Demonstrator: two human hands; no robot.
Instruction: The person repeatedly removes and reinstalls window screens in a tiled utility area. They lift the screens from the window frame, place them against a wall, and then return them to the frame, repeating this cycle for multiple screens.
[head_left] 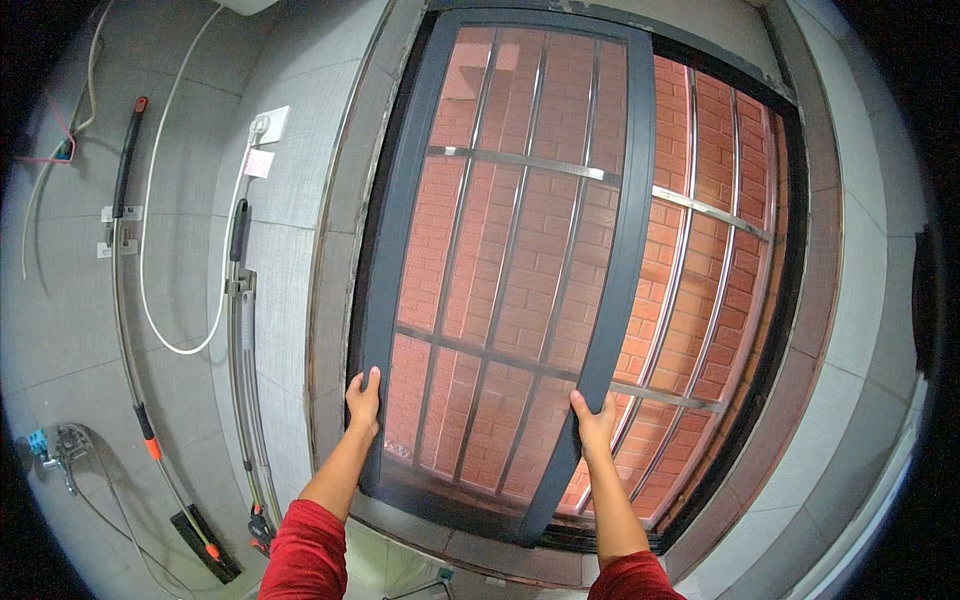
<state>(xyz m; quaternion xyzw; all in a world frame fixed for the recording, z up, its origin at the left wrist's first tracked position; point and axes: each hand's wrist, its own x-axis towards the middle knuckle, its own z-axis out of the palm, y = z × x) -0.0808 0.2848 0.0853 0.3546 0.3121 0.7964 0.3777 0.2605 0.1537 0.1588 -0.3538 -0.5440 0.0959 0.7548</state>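
Observation:
A tall window panel (615, 200) with a dark grey frame stands in the left part of the window opening. Its hazy see-through infill could be mesh or glass; I cannot tell which. Low on the panel's left upright, my left hand (362, 402) grips the edge, thumb against the frame. My right hand (596, 425) holds the right upright at about the same height, its thumb along the front and some fingers hidden behind. Both forearms, in red sleeves, reach up from below. Behind the panel run shiny metal security bars (660, 340).
A brick wall (700, 130) lies beyond the bars. The black outer window frame (795, 180) borders the opening. On the grey tiled wall at left hang long-handled cleaning tools (122, 300), a white cable (145, 220) plugged into a socket (272, 125), and a tap with a hose (65, 455).

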